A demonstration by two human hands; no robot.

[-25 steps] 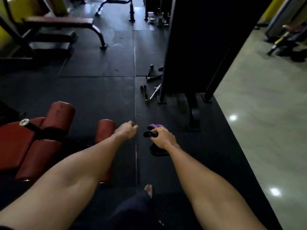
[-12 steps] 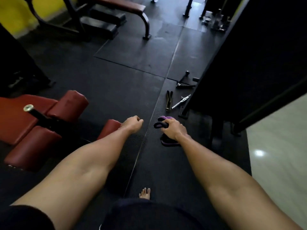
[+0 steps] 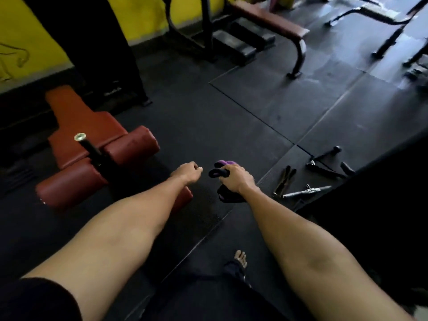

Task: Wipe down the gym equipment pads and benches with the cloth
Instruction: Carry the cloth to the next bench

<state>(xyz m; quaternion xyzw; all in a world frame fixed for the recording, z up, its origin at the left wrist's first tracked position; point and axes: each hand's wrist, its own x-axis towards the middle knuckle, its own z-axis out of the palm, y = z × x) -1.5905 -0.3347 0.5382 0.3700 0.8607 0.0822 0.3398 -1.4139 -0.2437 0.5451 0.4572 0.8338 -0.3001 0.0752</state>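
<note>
My right hand [image 3: 235, 179] grips a bunched dark and purple cloth [image 3: 223, 163], which sticks out past my fingers and hangs below my palm. My left hand [image 3: 188, 171] is held out beside it, fingers curled into a fist with nothing in it. A low red padded bench [image 3: 83, 126] with two red roller pads [image 3: 132, 147] and a black bar between them sits on the floor to the left of my hands. Another red pad end [image 3: 185, 196] shows just under my left forearm.
Black rubber floor mats [image 3: 231, 117] cover the ground. A brown flat bench [image 3: 271, 19] stands at the back. Loose cable handles and bars [image 3: 308, 181] lie to the right beside a black machine frame [image 3: 382, 193]. My bare foot [image 3: 240, 258] is below.
The view has swung left, so the red bench now sits higher and nearer the centre. Both hands keep their pose, the right still holding the cloth.
</note>
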